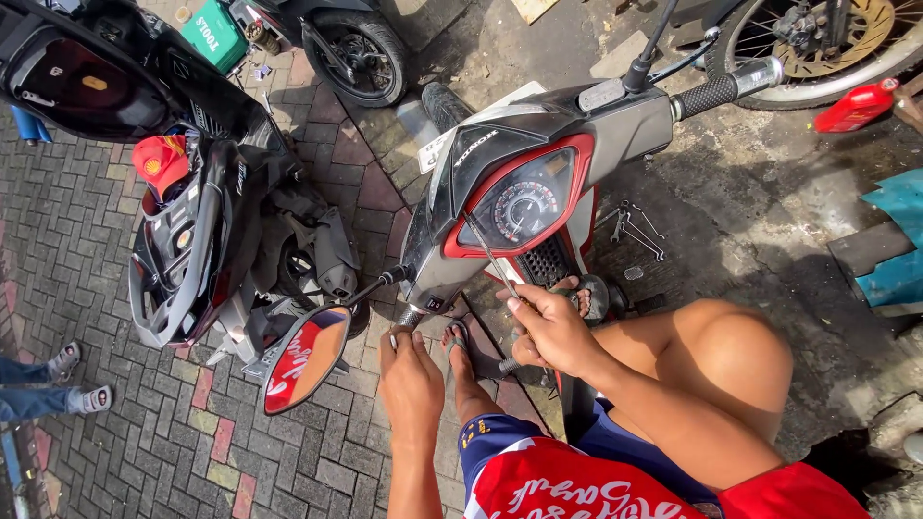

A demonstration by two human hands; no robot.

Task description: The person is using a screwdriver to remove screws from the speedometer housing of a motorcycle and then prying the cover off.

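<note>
I see my right hand (550,329) closed around a thin screwdriver (492,259), its shaft running up against the red-rimmed speedometer housing (519,204) of the motorbike in front of me. My left hand (409,377) is curled over the near handlebar end (404,322), just below the stalk of the round mirror (308,358), which shows a red reflection.

For containers: a green toolbox (213,34) sits at the top of the view with its lid shut, so I cannot tell what is in it. The second bike, to my left, has its body panels off, and a red cap (160,161) rests in its exposed frame. A red plastic can (858,106) lies at the right edge; its contents do not show.

The screwdriver's tip is hard to make out against the panel. A few wrenches (630,226) lie on the ground beyond the bike. Someone's sandalled feet (79,380) are cut off at the left edge.
</note>
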